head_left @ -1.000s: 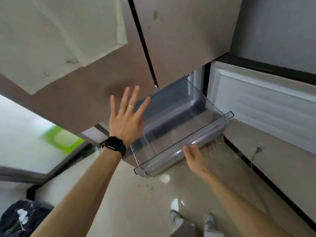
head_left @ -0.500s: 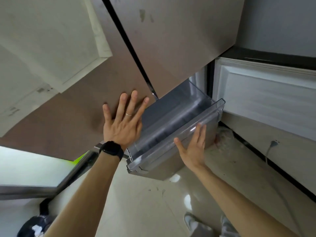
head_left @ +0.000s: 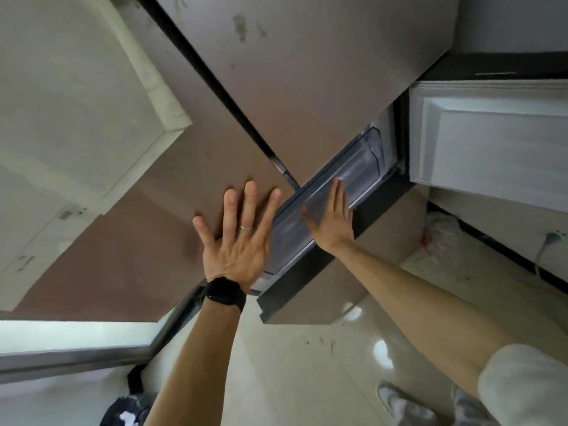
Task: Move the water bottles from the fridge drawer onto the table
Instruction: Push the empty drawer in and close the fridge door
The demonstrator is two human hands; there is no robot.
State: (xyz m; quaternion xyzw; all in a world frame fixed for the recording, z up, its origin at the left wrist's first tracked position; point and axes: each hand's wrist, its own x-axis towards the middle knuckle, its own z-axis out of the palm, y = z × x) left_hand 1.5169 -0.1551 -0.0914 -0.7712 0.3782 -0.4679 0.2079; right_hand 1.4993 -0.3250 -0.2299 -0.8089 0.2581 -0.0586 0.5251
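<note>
The clear plastic fridge drawer (head_left: 361, 167) sits almost fully inside the fridge, only its front face showing. No water bottles are visible in it or anywhere in view. My right hand (head_left: 333, 218) presses flat against the drawer's front, fingers straight. My left hand (head_left: 238, 241), with a ring and a black watch, rests flat with spread fingers on the brown fridge door (head_left: 147, 235) beside the drawer.
A white inner door panel (head_left: 491, 139) stands open at the right. The lower brown drawer front (head_left: 332, 290) juts out below the clear drawer. A dark bag (head_left: 123, 416) lies on the glossy floor at bottom left, my shoes (head_left: 405, 407) at bottom right.
The empty clear drawer has slid back into the fridge under my right hand's push. My left hand moved from the air onto the brown door and stays there.
</note>
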